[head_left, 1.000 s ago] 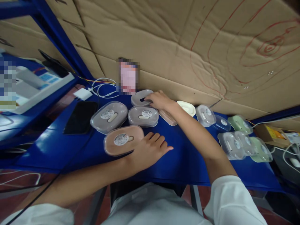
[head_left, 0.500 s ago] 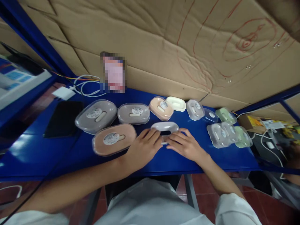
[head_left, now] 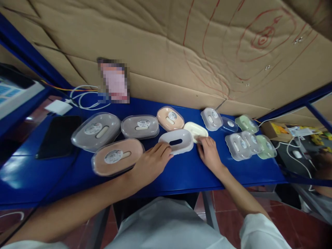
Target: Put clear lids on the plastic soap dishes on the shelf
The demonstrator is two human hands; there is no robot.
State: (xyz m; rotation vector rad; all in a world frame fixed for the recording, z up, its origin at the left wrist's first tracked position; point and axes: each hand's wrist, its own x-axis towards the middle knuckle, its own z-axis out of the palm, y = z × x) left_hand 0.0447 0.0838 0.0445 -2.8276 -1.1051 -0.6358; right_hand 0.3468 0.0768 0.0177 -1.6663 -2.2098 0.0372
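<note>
My left hand (head_left: 153, 159) grips the near left edge of a grey oval soap dish (head_left: 186, 142) with a dark slot in its floor, slightly tilted above the blue table. With its fingertips, my right hand (head_left: 210, 154) pinches the near right edge of a cream oval dish (head_left: 194, 129), just behind and right of the grey one. The two dishes overlap in view; whether they touch, I cannot tell. A peach dish (head_left: 165, 117) under a clear lid lies behind them. Beside my left wrist is another lidded peach dish (head_left: 101, 164).
Two lidded grey dishes (head_left: 83, 136) stand at left, near a black flat device (head_left: 58, 138) and a white adapter (head_left: 58, 107) with cables. Several grey, blue and green dishes (head_left: 246, 122) are grouped at right. A cardboard wall (head_left: 155, 41) rises behind. Another person's arm (head_left: 324, 185) shows far right.
My right hand has left the grey dish and taken hold of the cream dish, which has come nearer to me. My left hand still holds the grey dish, now more tilted.
</note>
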